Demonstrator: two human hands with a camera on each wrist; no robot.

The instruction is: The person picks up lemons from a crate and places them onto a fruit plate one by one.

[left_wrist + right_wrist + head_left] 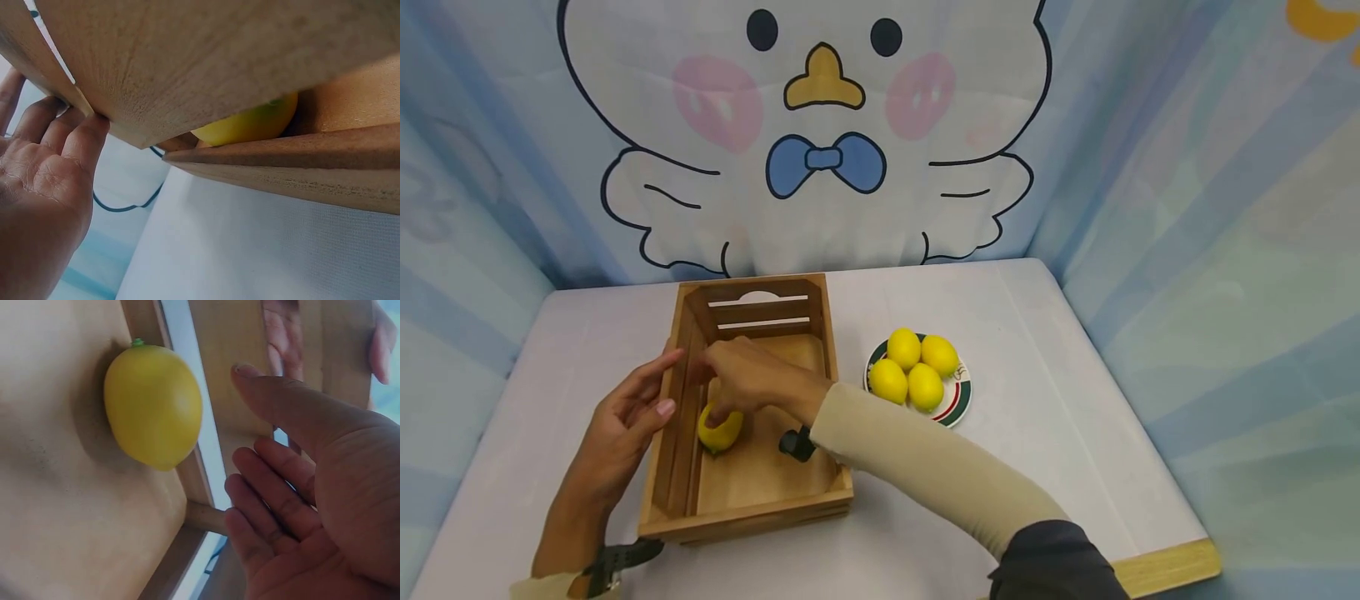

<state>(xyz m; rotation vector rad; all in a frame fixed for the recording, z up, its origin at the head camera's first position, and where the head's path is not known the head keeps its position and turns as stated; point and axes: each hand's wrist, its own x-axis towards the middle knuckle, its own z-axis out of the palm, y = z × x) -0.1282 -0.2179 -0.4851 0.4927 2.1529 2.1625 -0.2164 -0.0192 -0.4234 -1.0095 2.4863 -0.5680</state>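
A wooden crate [745, 517] with slatted sides sits on the table, and one yellow lemon [153, 406] with a green stem tip lies on its floor by the left wall. My right hand [760, 375] reaches inside the crate above that lemon. In the right wrist view its thumb and fingers are spread, apart from the lemon, with nothing between them. Against the crate's left side rests my left hand [625, 425], its fingertips touching the outside of the slats in the left wrist view.
To the right of the crate, a round plate [958, 406] with a green and red rim bears several lemons [927, 387]. A white cloth [1037, 467] covers the table. Printed curtains [1225, 292] stand around it, and a wooden strip [1172, 568] shows at the front right edge.
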